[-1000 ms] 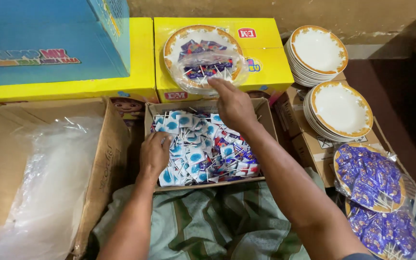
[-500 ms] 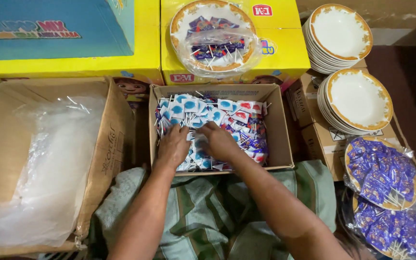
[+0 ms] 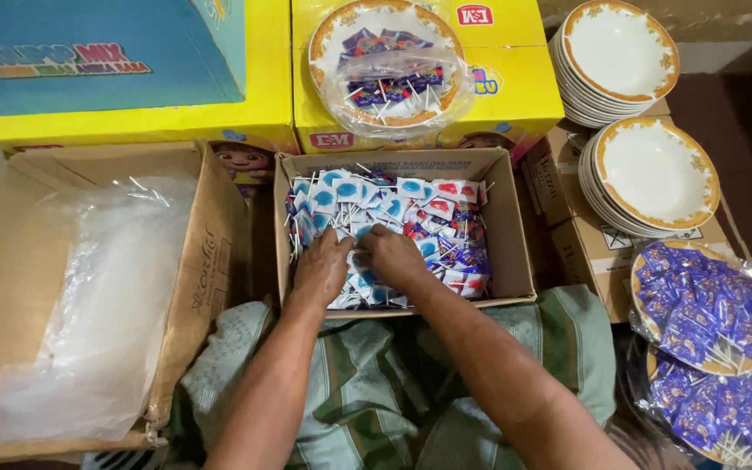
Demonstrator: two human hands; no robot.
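I watched both hands buried in the small open cardboard box (image 3: 505,228) of wrapped lollipops in blue, white and red wrappers (image 3: 393,218), which sat just ahead of the lap, within easy reach. The left hand (image 3: 321,270) lay palm down, fingers curled into the pile; the right hand (image 3: 391,254) pinched among the sticks beside it, nearly touching. Whether either had closed on a sweet, I could not tell. Behind the box, on a yellow carton (image 3: 515,96), 1 gold-rimmed plate under a clear bag (image 3: 386,65) held purple sweets.
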